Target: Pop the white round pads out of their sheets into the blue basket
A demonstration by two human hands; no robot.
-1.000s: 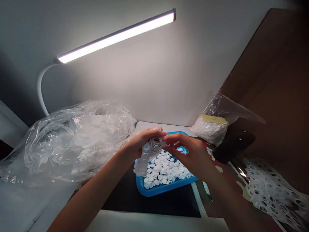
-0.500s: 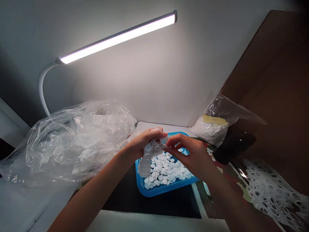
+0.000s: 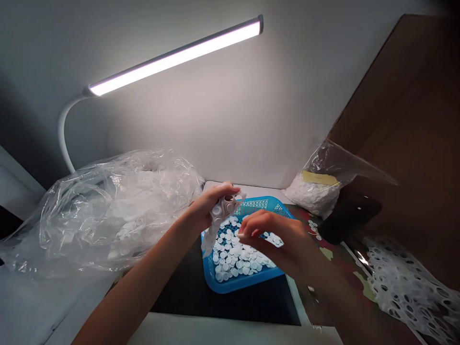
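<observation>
My left hand (image 3: 210, 201) grips a limp, translucent white sheet (image 3: 219, 211) with round discs and holes in it, above the left side of a blue plastic basket (image 3: 247, 283). Over the basket's middle, my right hand (image 3: 275, 235) is closed in a pinch, apart from the sheet. A small white disc (image 3: 240, 235) shows edge-on at its fingertips. Many loose white discs (image 3: 235, 261) lie spread in the basket below both hands.
A big clear plastic bag (image 3: 118, 206) of white sheets stands at the left. Behind on the right is a bag of white pieces (image 3: 314, 191) with a yellow label, near a dark object (image 3: 350, 218). Punched-out sheets (image 3: 406, 282) lie at far right. A lamp (image 3: 176, 57) shines overhead.
My right hand has drawn away from the sheet, down and slightly left over the basket, with a disc in its fingertips. The left hand has tilted the sheet and shifted slightly up and left.
</observation>
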